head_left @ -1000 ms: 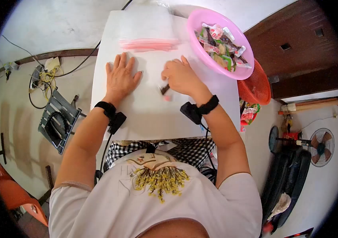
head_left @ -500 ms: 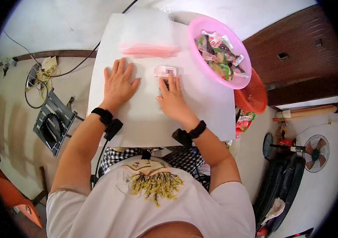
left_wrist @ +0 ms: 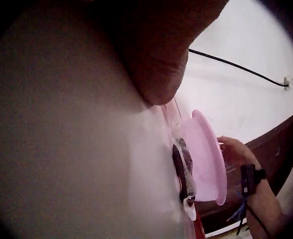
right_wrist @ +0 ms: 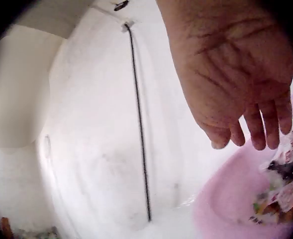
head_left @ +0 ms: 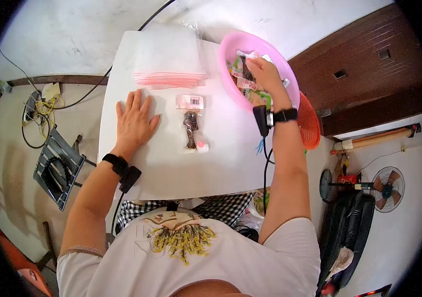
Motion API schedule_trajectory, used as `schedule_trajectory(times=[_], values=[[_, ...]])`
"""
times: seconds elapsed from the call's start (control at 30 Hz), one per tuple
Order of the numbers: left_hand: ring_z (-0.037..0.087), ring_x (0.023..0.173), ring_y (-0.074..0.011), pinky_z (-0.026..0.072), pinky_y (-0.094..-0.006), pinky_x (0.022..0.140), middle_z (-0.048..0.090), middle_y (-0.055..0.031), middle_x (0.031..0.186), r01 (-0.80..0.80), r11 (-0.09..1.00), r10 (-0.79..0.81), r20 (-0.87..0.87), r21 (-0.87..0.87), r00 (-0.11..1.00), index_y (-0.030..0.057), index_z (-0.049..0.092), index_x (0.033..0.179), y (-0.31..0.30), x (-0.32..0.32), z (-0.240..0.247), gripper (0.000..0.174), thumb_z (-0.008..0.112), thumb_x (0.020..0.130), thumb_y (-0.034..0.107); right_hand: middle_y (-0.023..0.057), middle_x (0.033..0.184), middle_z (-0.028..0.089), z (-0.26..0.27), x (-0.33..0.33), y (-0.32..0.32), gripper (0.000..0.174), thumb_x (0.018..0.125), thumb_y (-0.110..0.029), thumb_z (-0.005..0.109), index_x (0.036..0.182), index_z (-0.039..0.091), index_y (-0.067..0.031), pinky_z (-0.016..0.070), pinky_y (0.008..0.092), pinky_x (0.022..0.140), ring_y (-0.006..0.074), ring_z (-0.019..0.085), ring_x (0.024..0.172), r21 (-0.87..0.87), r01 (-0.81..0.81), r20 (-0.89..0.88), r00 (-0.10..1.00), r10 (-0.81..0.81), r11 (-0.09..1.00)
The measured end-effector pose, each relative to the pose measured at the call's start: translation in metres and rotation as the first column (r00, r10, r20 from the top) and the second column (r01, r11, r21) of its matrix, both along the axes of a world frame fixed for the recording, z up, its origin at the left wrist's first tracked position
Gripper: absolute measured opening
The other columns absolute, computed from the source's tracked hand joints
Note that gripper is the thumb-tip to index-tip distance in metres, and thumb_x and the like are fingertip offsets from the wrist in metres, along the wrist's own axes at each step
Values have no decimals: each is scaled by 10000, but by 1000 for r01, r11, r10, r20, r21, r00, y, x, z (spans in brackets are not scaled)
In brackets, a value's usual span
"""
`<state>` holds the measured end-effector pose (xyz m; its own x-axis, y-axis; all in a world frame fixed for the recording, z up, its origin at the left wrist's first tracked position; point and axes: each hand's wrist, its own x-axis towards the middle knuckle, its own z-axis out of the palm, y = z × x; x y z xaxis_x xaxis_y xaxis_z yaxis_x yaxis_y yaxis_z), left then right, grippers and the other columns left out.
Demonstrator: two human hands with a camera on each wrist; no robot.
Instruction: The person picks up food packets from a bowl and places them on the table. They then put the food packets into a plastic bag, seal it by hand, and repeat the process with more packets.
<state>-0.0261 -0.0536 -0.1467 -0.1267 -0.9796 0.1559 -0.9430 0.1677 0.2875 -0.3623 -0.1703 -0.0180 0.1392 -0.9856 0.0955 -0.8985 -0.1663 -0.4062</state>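
My left hand [head_left: 134,123] lies flat on the white table with its fingers spread. To its right is a clear packet [head_left: 190,123] of dark brown contents, with a pink-and-white barcode label at its top and a small pink-and-white piece at its lower end. My right hand [head_left: 266,74] is over the pink basin [head_left: 227,49], just above several small packets [head_left: 247,83] inside. In the right wrist view the fingers of this hand [right_wrist: 236,79] hang loosely down toward the packets, holding nothing.
A stack of clear bags [head_left: 169,57] with pink edges lies at the table's back. A red basket [head_left: 310,121] stands beside the basin, off the table's right side. A folding stool [head_left: 60,166] is on the floor at left, a fan [head_left: 388,189] at right.
My right hand has laid the dark packet down, touched it with its fingers, then moved right and away to the pink basin. My left hand keeps its place on the table.
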Motion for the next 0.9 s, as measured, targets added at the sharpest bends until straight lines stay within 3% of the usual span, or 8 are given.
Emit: schedule_trajectory(times=[0.07,0.17,0.3,0.4,0.5,0.63,0.77,0.9], values=[[269,1395,-351,192,-595,1099,322,-183,1496,4,1000,-4,-7,-7,1000,87,472,1347,0,1,0,568,586,858,353,207,963,680,12,-2,-14,413,822,-299,673,1051,636,43,507,361,766,304,659,858,161,-45,-504,855,121,986],[267,1396,-347,194,-596,1095,324,-178,1497,3,1000,-3,0,-2,1000,85,472,1350,-1,2,-1,580,587,854,363,197,934,686,-17,-9,-16,493,721,-319,754,1013,639,61,503,373,788,320,654,875,76,125,-285,953,-98,989],[263,1398,-346,194,-592,1092,326,-173,1496,8,1000,-7,-20,18,1000,77,471,1353,0,3,4,589,584,855,371,158,723,635,-32,-24,-33,383,663,-184,806,869,627,86,517,376,487,252,658,631,425,377,-157,926,-343,823],[266,1396,-348,195,-591,1091,327,-179,1494,14,1000,-15,-34,-3,999,73,473,1350,1,4,3,585,583,856,367,126,667,598,-41,-36,-32,289,661,-109,796,806,618,66,452,335,357,206,602,509,330,303,171,912,-372,894],[269,1393,-352,197,-591,1090,328,-184,1492,19,1000,-20,-34,-21,999,70,477,1344,2,4,1,577,586,857,359,108,647,596,-60,-73,-65,202,674,-63,756,764,617,53,479,343,399,204,586,496,361,383,30,906,-421,850],[272,1390,-356,203,-592,1085,336,-186,1484,25,999,-27,-57,-27,998,68,486,1334,3,3,4,564,591,858,354,212,833,687,-36,-88,-58,356,675,-270,733,890,696,11,519,385,672,313,675,732,53,266,-66,963,-262,963],[296,1372,-354,222,-590,1075,365,-188,1456,26,997,-31,-59,-75,998,64,499,1313,3,4,-1,551,598,854,353,114,749,682,21,-53,-23,280,782,-235,720,924,683,4,498,310,613,189,643,680,-185,213,181,967,-180,959],[333,1341,-343,242,-589,1060,397,-189,1422,35,995,-42,-72,-96,997,60,511,1289,4,4,6,537,602,847,352,32,757,642,63,0,26,144,853,-129,687,947,650,-27,472,232,590,82,588,689,-88,53,563,826,5,995]])
